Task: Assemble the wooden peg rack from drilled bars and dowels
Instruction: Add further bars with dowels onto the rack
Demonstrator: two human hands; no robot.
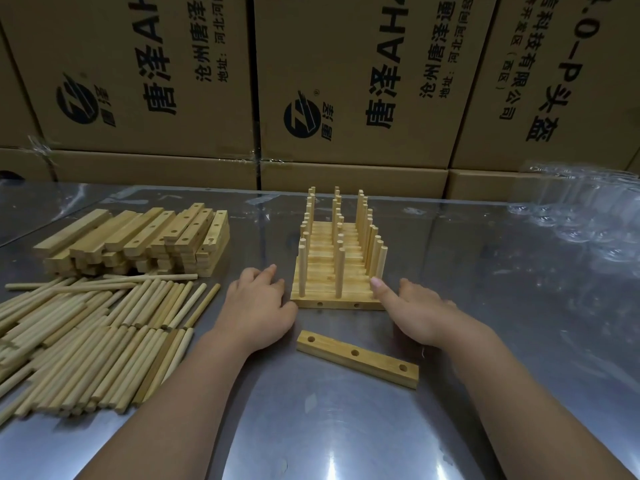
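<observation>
The peg rack [322, 271] sits in the middle of the shiny table [346, 427], a bit far from the person, with three rows of pegs standing up. The left hand [258, 303] lies flat beside the rack's near left corner, fingers loose and holding nothing. The right hand [419, 311] is at the near right corner, fingers out straight, one fingertip touching the rack by the corner peg; it holds nothing too. A loose bar [358, 353] with three holes lies near the person, just in front of the rack, tilted. A stack of bars [145, 233] is far left and a pile of dowels [97, 341] near left. I think one hand could push harder than the other. Then the rack could slide on the slippery table, turn crooked, or its bars could come apart. A bump could also make a peg lean.
</observation>
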